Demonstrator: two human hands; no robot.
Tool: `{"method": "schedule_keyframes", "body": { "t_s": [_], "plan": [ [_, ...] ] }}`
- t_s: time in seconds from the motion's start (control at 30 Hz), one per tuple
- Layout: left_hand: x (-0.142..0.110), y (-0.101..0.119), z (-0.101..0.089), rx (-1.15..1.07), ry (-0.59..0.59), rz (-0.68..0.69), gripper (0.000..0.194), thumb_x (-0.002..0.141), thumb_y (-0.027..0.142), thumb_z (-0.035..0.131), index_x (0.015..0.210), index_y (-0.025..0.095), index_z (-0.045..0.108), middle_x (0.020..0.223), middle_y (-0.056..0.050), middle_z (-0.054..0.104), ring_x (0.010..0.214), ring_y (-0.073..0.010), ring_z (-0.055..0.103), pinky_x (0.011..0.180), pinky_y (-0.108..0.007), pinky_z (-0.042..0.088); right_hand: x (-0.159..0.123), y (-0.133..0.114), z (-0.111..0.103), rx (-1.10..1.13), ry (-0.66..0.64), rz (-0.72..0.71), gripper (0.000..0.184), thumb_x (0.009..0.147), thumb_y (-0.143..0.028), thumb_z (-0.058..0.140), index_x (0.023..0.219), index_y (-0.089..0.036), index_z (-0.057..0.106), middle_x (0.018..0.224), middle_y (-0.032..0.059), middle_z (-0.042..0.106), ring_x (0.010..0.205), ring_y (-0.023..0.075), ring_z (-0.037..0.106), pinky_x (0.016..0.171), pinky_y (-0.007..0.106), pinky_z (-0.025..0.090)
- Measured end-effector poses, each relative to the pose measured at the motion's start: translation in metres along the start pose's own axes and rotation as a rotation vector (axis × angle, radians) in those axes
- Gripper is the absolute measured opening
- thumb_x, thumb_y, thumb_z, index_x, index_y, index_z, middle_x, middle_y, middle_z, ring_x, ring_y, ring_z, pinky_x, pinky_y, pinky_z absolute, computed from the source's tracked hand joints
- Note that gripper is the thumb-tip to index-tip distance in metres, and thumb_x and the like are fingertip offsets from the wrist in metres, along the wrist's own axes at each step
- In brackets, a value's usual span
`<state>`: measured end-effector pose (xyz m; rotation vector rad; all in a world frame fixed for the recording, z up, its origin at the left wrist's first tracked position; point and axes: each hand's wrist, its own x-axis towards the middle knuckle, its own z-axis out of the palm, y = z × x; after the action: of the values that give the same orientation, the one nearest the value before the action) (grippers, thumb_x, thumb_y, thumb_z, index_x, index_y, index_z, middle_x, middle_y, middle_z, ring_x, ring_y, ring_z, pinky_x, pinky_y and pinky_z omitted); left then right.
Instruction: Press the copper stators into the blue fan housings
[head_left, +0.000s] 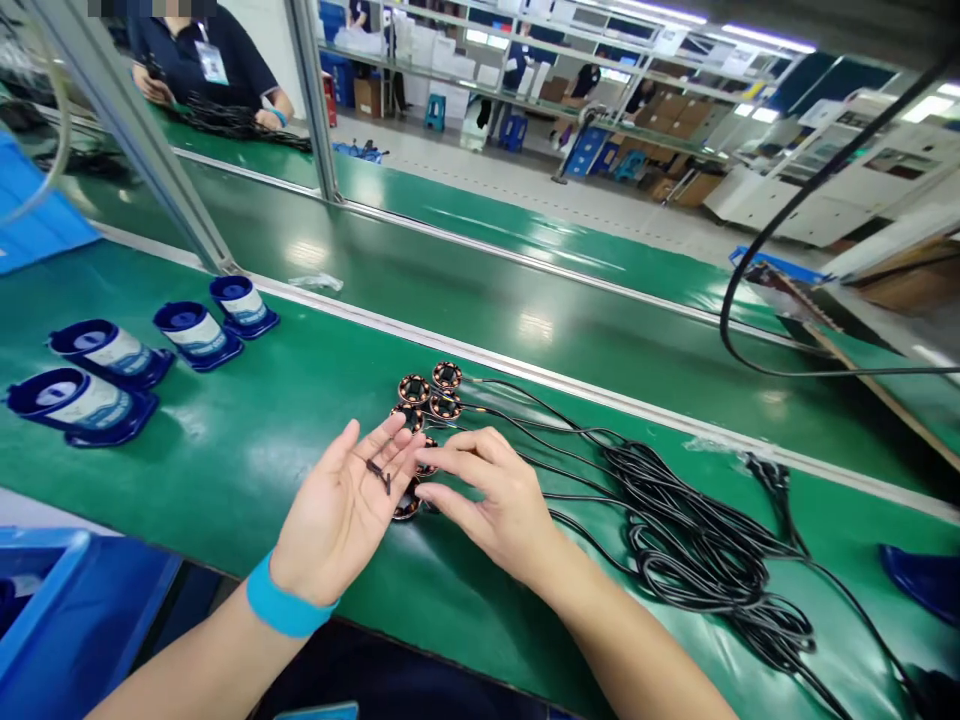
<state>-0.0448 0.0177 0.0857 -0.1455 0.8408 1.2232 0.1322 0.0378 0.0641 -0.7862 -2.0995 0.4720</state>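
Observation:
My left hand (341,510) is palm up with its fingers stretched out. A few small black pieces (379,474), short and thin, lie loose on its palm and fingers. To its right is my right hand (495,495), thumb and index finger apart, their tips close to the left fingertips. I see nothing between them. Behind both hands, several round ring-shaped parts with copper-coloured segments (413,389) sit on the green bench, some partly covered by the hands. Black cables (675,510) run from these rings to coiled bundles on the right.
Several dark blue housings with white labels (196,333) stand at the left on the green bench (247,460). A blue bin (82,610) is at lower left. Metal posts (309,100) rise behind. A black cable (750,250) hangs at right. Another person (217,70) sits across the bench.

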Motion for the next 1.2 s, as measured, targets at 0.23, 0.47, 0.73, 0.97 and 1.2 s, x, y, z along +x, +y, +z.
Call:
{"method": "schedule_keyframes", "body": {
  "t_s": [0.23, 0.47, 0.73, 0.97, 1.2],
  "plan": [
    [0.006, 0.000, -0.010, 0.000, -0.019, -0.030, 0.040, 0.106, 0.034, 0.039, 0.125, 0.011, 0.066, 0.125, -0.015, 0.069, 0.113, -0.0191, 0.071, 0.090, -0.028, 0.064, 0.004, 0.003, 0.020, -0.113, -0.160, -0.158, 0.015, 0.100, -0.023, 0.064, 0.110, -0.023, 0.075, 0.097, 0.0057, 0.067, 0.088, 0.0169, 0.059, 0.074, 0.030, 0.056],
    [0.019, 0.000, -0.010, 0.065, -0.010, -0.059, 0.037, 0.106, 0.027, 0.039, 0.117, 0.010, 0.070, 0.120, -0.013, 0.070, 0.105, -0.0151, 0.070, 0.085, -0.022, 0.063, 0.014, 0.004, 0.019, -0.087, -0.322, -0.115, 0.014, 0.103, -0.017, 0.054, 0.099, -0.019, 0.067, 0.101, 0.0065, 0.070, 0.090, 0.0181, 0.061, 0.080, 0.033, 0.056],
    [0.030, 0.019, -0.065, 0.654, -0.216, 0.338, 0.028, 0.094, 0.048, 0.065, 0.093, 0.020, 0.069, 0.056, 0.008, 0.028, 0.047, -0.0060, 0.028, 0.043, -0.017, 0.031, 0.011, 0.027, 0.020, 0.351, -0.135, 0.499, 0.012, 0.098, -0.025, 0.065, 0.108, -0.022, 0.070, 0.096, 0.0006, 0.075, 0.083, 0.0127, 0.071, 0.079, 0.025, 0.058],
    [0.029, -0.001, -0.111, 1.815, -0.464, 1.209, 0.016, 0.097, 0.032, 0.064, 0.110, 0.026, 0.072, 0.071, 0.004, 0.064, 0.060, -0.0109, 0.057, 0.061, -0.026, 0.042, 0.001, 0.036, 0.029, 0.090, -0.117, 0.396, 0.005, 0.092, -0.027, 0.075, 0.096, -0.028, 0.078, 0.106, 0.0039, 0.069, 0.104, 0.0213, 0.062, 0.096, 0.041, 0.052],
    [0.028, -0.007, -0.116, 1.861, -0.513, 1.362, 0.016, 0.096, 0.018, 0.064, 0.111, 0.020, 0.069, 0.066, 0.004, 0.056, 0.059, -0.0116, 0.050, 0.058, -0.031, 0.036, -0.006, 0.037, 0.034, 0.035, -0.195, 0.410, 0.009, 0.094, -0.028, 0.073, 0.099, -0.033, 0.079, 0.128, 0.0044, 0.059, 0.120, 0.0267, 0.052, 0.103, 0.050, 0.046]
  ]
}}
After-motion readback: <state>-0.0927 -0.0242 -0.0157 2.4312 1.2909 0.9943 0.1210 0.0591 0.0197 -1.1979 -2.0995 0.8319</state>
